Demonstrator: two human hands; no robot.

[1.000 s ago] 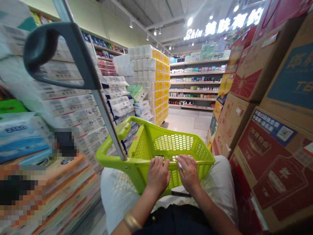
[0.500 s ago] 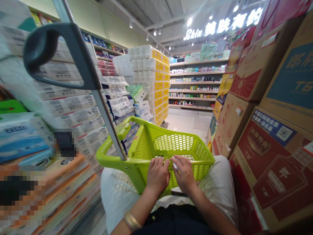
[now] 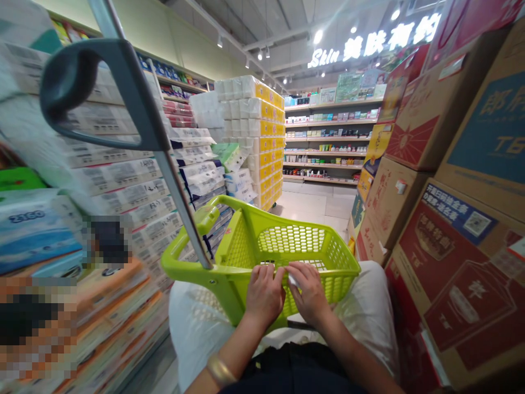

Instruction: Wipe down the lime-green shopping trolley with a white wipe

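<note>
A lime-green rolling shopping basket (image 3: 299, 224) stands between my knees, its near rim behind my hands. My left hand (image 3: 266, 295) is closed at that rim, fingers curled and thumb side toward the other hand; what it holds, if anything, is hidden. Close beside it, my right hand (image 3: 308, 290) is bent around a small white scrap (image 3: 292, 280) that shows between thumb and fingers; its kind is too small to tell. The fingertips of both hands nearly meet. Rising at the left is the basket's metal pole with a grey loop handle (image 3: 151, 126).
Stacked tissue packs (image 3: 118, 191) crowd the left side, with a tall pile of yellow-and-white paper rolls (image 3: 268, 142) beyond. Cardboard cartons (image 3: 455, 273) rise close on the right. Ahead, a tiled aisle (image 3: 315, 202) leads to shelves (image 3: 328, 128) of small goods.
The fingers of my right hand have shifted slightly toward my left hand around the white scrap. The basket and everything around it stay in place.
</note>
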